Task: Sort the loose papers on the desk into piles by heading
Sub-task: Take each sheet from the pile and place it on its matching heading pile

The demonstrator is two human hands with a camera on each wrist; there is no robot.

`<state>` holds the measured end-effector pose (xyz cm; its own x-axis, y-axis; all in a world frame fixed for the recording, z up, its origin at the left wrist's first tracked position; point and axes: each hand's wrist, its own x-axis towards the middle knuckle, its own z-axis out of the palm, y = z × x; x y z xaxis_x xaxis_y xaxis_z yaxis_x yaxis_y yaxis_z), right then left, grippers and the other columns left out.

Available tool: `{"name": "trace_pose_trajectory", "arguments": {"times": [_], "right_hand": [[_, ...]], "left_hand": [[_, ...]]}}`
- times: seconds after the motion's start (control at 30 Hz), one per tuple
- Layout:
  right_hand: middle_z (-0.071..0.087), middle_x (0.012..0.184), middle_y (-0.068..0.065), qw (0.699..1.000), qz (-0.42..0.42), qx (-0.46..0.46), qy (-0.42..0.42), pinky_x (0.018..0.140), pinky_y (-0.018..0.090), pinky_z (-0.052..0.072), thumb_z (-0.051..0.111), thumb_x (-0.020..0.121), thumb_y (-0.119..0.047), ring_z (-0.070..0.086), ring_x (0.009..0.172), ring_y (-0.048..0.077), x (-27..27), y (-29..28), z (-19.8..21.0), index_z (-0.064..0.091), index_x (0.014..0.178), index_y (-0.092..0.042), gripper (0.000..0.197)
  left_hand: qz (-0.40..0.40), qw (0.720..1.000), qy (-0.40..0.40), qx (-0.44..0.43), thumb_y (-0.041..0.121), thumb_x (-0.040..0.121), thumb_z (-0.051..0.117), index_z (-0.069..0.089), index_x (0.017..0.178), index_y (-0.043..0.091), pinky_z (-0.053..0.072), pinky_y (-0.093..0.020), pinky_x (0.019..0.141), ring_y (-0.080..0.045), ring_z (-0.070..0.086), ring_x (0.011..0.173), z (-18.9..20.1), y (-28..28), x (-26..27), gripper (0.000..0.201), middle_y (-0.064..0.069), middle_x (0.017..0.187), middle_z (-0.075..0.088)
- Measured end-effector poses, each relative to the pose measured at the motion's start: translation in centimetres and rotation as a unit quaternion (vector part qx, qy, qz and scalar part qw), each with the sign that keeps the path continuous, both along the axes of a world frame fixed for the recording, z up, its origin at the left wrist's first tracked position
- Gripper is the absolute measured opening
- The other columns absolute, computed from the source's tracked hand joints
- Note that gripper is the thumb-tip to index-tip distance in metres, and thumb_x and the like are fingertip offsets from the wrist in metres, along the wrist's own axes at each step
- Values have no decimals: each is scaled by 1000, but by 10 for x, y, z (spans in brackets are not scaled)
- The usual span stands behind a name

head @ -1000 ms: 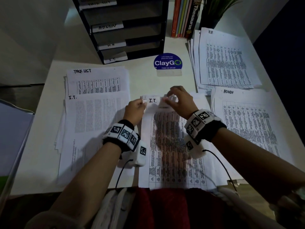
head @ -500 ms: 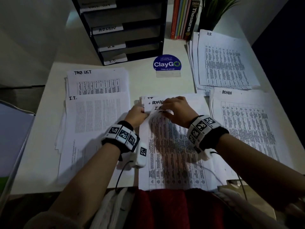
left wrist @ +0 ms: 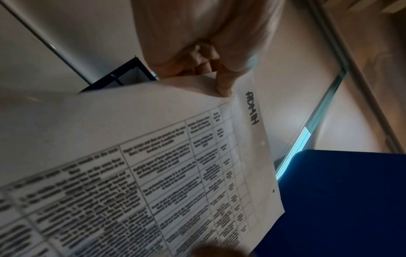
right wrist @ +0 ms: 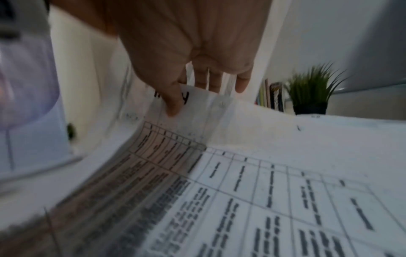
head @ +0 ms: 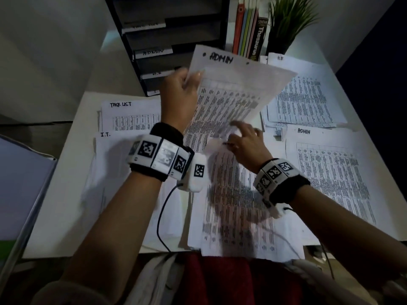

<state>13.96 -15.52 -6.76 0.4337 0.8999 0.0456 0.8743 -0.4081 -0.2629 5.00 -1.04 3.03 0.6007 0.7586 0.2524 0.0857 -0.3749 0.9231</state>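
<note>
Pinched at its top left corner between the thumb and curled fingers of our left hand (head: pixel 179 89), the ADMIN sheet (head: pixel 233 93) hangs lifted above the desk (head: pixel 72 172), its long axis running from that corner down toward us, its lower end still near the middle stack (head: pixel 240 208). Our right hand (head: pixel 246 146) sits on the top of that middle stack, thumb and fingers nipping the upper edge of the next sheet, whose heading is too blurred to read.

What the coming move turns on, we judge, is that the ADMIN pile (head: pixel 330 172) lies to the right of the lifted sheet, on the far side of our right hand. So the holding hand must cross over the right one, or pass the sheet to it; the right hand is the nearer of the two.

Going from large to small: the black tray rack (head: pixel 167 40) at the back has labelled shelves, one marked ADMIN, and we cannot see papers inside them. On the desk lie the I.T. pile (head: pixel 123 194) at left, the task list pile (head: pixel 130 115) behind it, and the H.R. pile (head: pixel 304 97) at back right. Behind stand books (head: pixel 248 29) and a small plant (head: pixel 288 23).
</note>
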Motion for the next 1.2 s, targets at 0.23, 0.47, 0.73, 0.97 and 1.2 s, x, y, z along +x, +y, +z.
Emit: {"name": "trace_pose_trajectory", "arguments": {"times": [0.23, 0.47, 0.73, 0.97, 1.2], "right_hand": [[51, 130, 24, 936, -67, 332, -99, 96, 51, 26, 61, 78, -20, 41, 121, 48, 13, 11, 95, 66, 78, -8, 13], [59, 77, -16, 917, -61, 393, 28, 96, 38, 32, 63, 81, -16, 49, 76, -9, 22, 8, 155, 62, 76, -10, 7], [44, 127, 13, 817, -173, 550, 4, 107, 36, 30, 72, 73, -34, 41, 124, 27, 51, -47, 173, 36, 127, 11, 79], [64, 100, 8, 774, -220, 420, 419, 90, 40, 51, 85, 53, -38, 63, 92, 21, 104, -134, 118, 53, 117, 0, 82], [59, 72, -4, 786, -379, 400, 280, 64, 26, 45, 56, 82, -14, 56, 68, 10, 140, -205, 59, 61, 82, -17, 5]], "left_hand": [[-87, 996, 9, 24, 13, 99, 39, 56, 92, 8, 37, -7, 59, 11, 48, 59, 6, -24, 1, 19, 12, 72, 50], [-110, 993, -35, -12, 46, 84, 48, 54, 96, 25, 47, -13, 68, 3, 56, 78, 29, -46, -12, 25, 8, 90, 59], [46, 998, -36, 23, 14, 92, 55, 62, 109, -1, 42, -2, 60, -5, 57, 73, 30, -74, 9, 24, 4, 90, 61], [33, 977, -131, -166, 12, 93, 52, 50, 102, 17, 40, -13, 84, -6, 53, 97, 19, -110, 54, 10, 6, 103, 55], [-94, 949, 299, -44, 31, 86, 61, 40, 129, 9, 39, -33, 97, -30, 43, 120, -62, -177, 76, 52, -14, 129, 44]]}}
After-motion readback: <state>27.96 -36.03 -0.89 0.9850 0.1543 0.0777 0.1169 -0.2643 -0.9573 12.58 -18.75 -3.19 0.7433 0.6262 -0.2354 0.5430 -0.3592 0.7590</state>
